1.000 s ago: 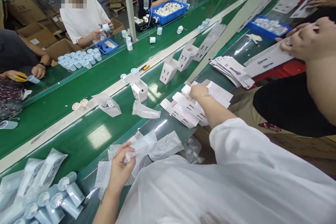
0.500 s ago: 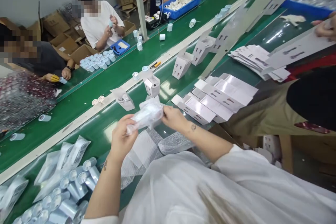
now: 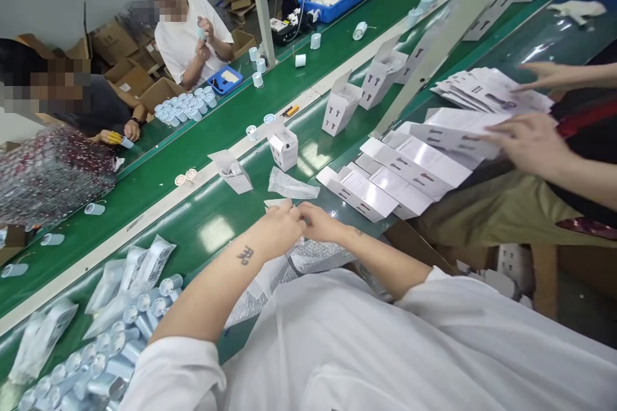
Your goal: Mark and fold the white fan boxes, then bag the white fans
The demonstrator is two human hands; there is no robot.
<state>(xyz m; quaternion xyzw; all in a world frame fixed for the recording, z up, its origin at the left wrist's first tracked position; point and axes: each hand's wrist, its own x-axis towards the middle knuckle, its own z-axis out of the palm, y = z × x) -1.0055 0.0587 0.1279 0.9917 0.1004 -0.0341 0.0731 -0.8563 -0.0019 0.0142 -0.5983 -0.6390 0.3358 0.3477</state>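
Observation:
My left hand point(image 3: 281, 230) and my right hand point(image 3: 317, 223) meet over the near edge of the green bench, fingers curled and fingertips close together. Whatever they pinch is mostly hidden; a small white edge point(image 3: 277, 203) shows just beyond my left fingers. Past them lies a crumpled clear plastic bag point(image 3: 293, 185). Below my wrists, bubble-wrap bags point(image 3: 315, 255) lie on the bench, partly covered by my arms. An open white box point(image 3: 283, 149) stands farther off, beside a tilted white box point(image 3: 231, 170) with its flap up.
Light-blue cups point(image 3: 103, 359) and filled clear bags point(image 3: 149, 266) lie to my left. White boxes point(image 3: 385, 183) are stacked to my right, where a co-worker's hands point(image 3: 535, 144) touch more cartons. A slanted post point(image 3: 448, 32) crosses the bench. Two people sit across the green belt point(image 3: 202, 141).
My hands have come together and lowered toward the bench; the bubble-wrapped bundle they stretched between them no longer shows. The co-worker's hands have reached in, laying a white carton by the stack.

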